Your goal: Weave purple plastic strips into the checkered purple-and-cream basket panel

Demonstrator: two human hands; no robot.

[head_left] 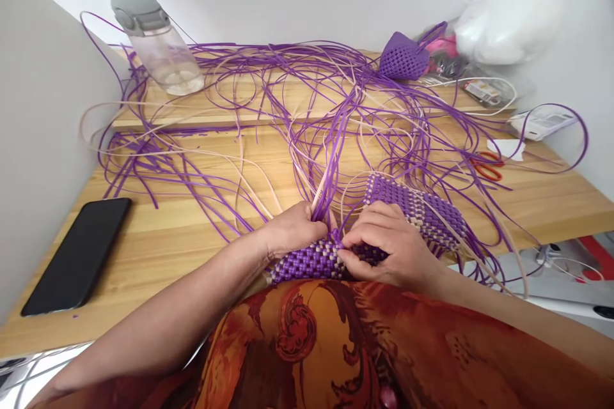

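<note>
A partly woven purple and cream basket piece lies at the near edge of the wooden table, its loose strands fanning away across the top. My left hand is closed round a bundle of purple and cream strands where they rise from the weave. My right hand rests on the woven piece and pinches a purple strand at the same spot, fingertips almost touching the left hand. The near part of the weave is hidden behind my hands and orange patterned clothing.
A black phone lies at the table's left front. A clear water bottle stands on a raised shelf at back left. A small purple woven piece, orange-handled scissors, a white bag and small packets sit at the right.
</note>
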